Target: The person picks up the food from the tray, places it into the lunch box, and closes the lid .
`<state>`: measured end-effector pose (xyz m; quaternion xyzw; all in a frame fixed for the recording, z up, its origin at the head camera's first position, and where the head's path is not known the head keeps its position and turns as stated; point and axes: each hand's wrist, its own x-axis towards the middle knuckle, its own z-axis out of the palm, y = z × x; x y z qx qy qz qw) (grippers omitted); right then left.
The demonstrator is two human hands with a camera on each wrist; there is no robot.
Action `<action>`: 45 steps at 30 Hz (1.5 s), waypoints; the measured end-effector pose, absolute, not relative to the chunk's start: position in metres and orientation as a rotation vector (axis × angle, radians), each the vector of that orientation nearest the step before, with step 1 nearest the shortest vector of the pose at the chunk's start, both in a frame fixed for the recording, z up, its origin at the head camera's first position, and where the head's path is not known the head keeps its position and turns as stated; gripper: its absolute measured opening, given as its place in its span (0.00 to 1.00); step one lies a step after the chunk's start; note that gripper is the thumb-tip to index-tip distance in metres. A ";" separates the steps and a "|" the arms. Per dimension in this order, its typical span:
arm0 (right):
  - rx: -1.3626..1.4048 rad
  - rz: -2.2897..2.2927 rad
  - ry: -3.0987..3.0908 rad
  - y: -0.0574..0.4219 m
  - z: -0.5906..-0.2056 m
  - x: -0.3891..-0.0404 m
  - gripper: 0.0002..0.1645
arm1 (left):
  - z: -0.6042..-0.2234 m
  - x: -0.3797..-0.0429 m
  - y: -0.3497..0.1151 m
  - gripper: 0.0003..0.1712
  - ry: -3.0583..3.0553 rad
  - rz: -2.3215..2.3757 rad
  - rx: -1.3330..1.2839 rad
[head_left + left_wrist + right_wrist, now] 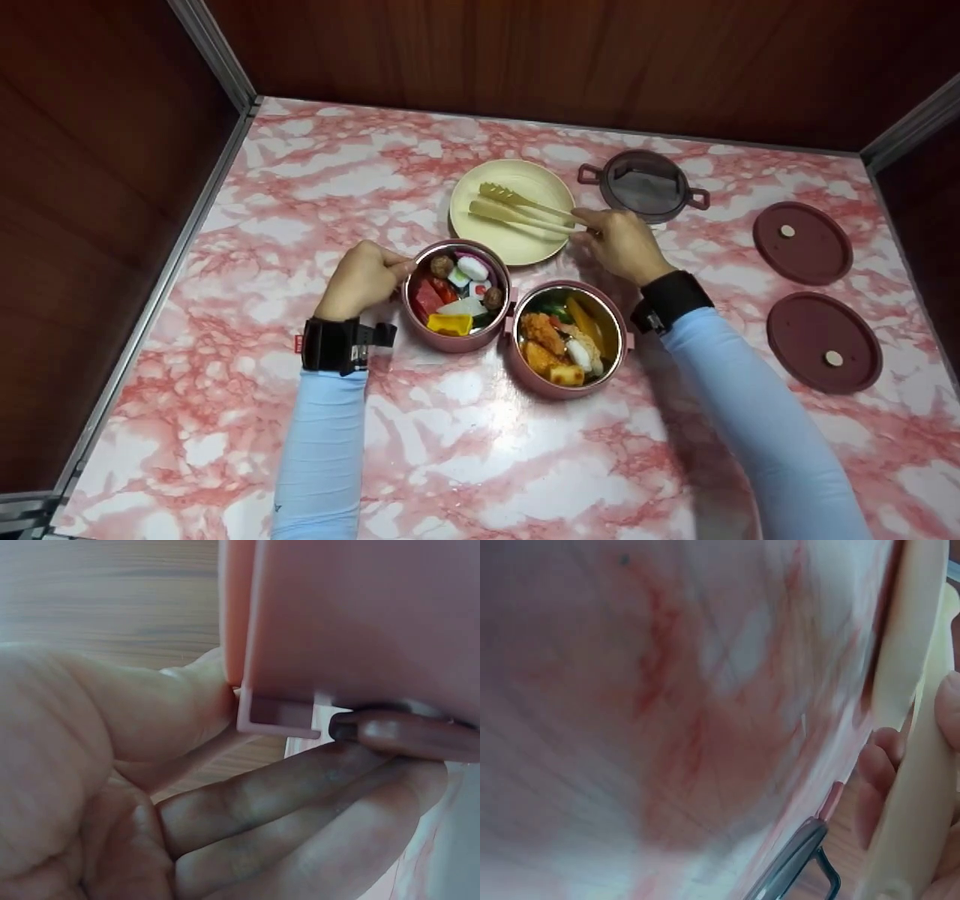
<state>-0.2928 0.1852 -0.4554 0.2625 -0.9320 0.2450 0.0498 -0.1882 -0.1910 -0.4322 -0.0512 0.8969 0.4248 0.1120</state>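
Note:
My left hand (364, 277) grips the side of a pink round pot (456, 343) at its left; in the left wrist view the thumb is at its handle (277, 729) and the fingers lie against its wall. Meatballs, a yellow piece, red and white pieces fill this pot. Beige tongs (501, 195) are held by my right hand (622, 244) at their rear end, their tips parted over a cream plate (517, 253). A second pink pot (566, 391), with fried pieces and vegetables inside, stands just right of the first. The tongs (911, 825) also show large in the right wrist view.
Behind my right hand lies a dark lid (645, 187) with two side handles. Two maroon round lids (802, 244) lie at the right, one nearer than the other. Dark wood panels (525, 60) wall the marbled table (225, 450) at the back and sides.

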 end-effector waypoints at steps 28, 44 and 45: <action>0.848 0.725 -3.095 0.213 -0.425 -0.297 0.29 | -0.431 -0.188 -0.186 0.10 2.656 1.246 -0.119; 0.554 0.659 -3.054 0.301 -0.388 -0.293 0.24 | -0.432 -0.188 -0.190 0.11 2.635 1.248 -0.138; 0.491 0.665 -3.065 0.311 -0.387 -0.292 0.24 | -0.432 -0.188 -0.190 0.11 2.636 1.249 -0.135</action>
